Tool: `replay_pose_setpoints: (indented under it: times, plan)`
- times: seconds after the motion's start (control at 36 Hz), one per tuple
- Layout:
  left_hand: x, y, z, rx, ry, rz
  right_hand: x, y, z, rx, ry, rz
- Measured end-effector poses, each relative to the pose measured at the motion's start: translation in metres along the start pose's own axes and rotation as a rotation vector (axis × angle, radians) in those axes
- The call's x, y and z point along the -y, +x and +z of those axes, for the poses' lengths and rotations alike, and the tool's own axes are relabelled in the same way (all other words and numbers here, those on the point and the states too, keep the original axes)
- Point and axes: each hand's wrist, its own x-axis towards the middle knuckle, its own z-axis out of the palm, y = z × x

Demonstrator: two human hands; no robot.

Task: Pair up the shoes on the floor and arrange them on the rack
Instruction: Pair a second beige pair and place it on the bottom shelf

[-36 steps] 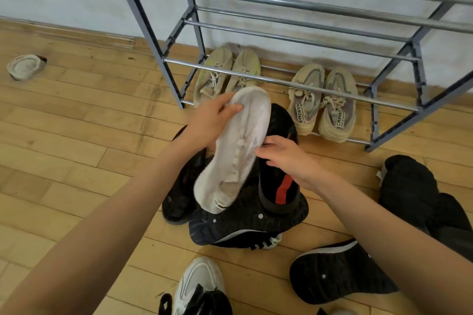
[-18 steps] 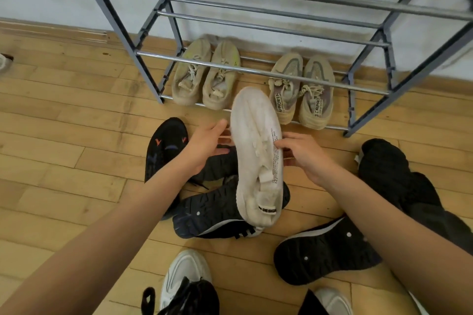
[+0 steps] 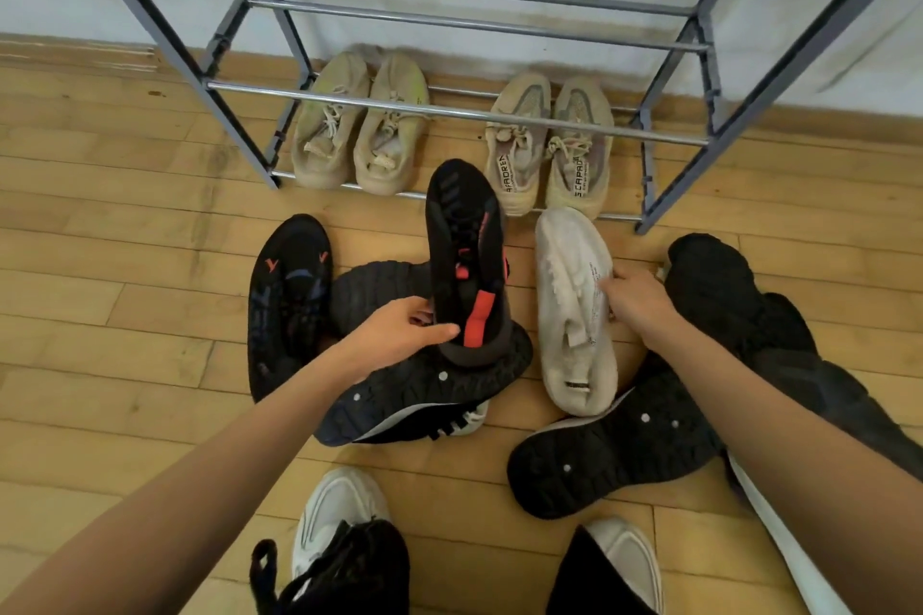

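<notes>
At left hand [image 3: 399, 335]: fingers [image 3: 439, 330] clamped on the collar of the black sock shoe [image 3: 467, 260], just beside its red heel tab [image 3: 478, 317]. Toe of that shoe raised and pointing away from the fingers, toward the rack [image 3: 449, 111].

At right hand [image 3: 637, 302]: fingers [image 3: 607, 286] pinching the side edge of the white shoe [image 3: 572, 315], about halfway along it. Toe beyond the fingers toward the rack, heel back toward the person, against the sole-up black shoe [image 3: 614, 454]. Lifted or resting on the floor [image 3: 100, 265]: cannot tell.

Directly under the left fingers: black trainer [image 3: 424, 395], sole up, pale dots in the tread. Left of those fingers: black shoe with orange marks [image 3: 287, 300], right way up on the floor. Between these, a dark ribbed sole [image 3: 374, 290], partly hidden.

Beyond both sets of fingers, on the lowest tier of the rack, toes to the wall:
- yellowish beige pair [image 3: 359, 130], beyond the left fingers, shoes touching;
- grey-striped beige pair [image 3: 549, 145], lettered tongues, beyond the right fingers, shoes touching.

Just right of the right fingers: black trouser knee [image 3: 724, 295]. Nearer the person than either set of fingers: white sneaker toes [image 3: 334, 504] under black trouser hems.
</notes>
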Motion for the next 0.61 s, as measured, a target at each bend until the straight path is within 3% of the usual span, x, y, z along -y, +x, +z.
replay_pose_setpoints:
  times: [0.14, 0.19, 0.25, 0.33, 0.39, 0.47, 0.61]
  plan:
    - [0.017, -0.01, -0.003, 0.073, 0.076, 0.025, 0.01, -0.002, 0.012, -0.12, -0.482, -0.21]
    - [0.025, -0.012, -0.003, 0.079, 0.202, 0.031, 0.019, -0.009, 0.019, -0.199, -0.485, -0.375]
    - [0.033, -0.014, -0.001, 0.052, 0.381, 0.106, 0.034, -0.019, 0.029, -0.155, -0.36, -0.484]
    - [0.045, -0.017, 0.008, 0.01, 0.654, 0.207, 0.056, -0.032, 0.045, 0.125, -0.14, -0.363]
    - [0.052, -0.019, 0.014, -0.035, 0.706, 0.225, 0.064, -0.038, 0.057, 0.251, -0.119, -0.329]
    - [0.057, -0.022, 0.016, -0.096, 0.677, 0.254, 0.07, -0.039, 0.066, 0.187, -0.207, -0.351]
    - [0.057, -0.023, 0.01, -0.079, 0.626, 0.263, 0.079, -0.037, 0.062, 0.239, -0.122, -0.176]
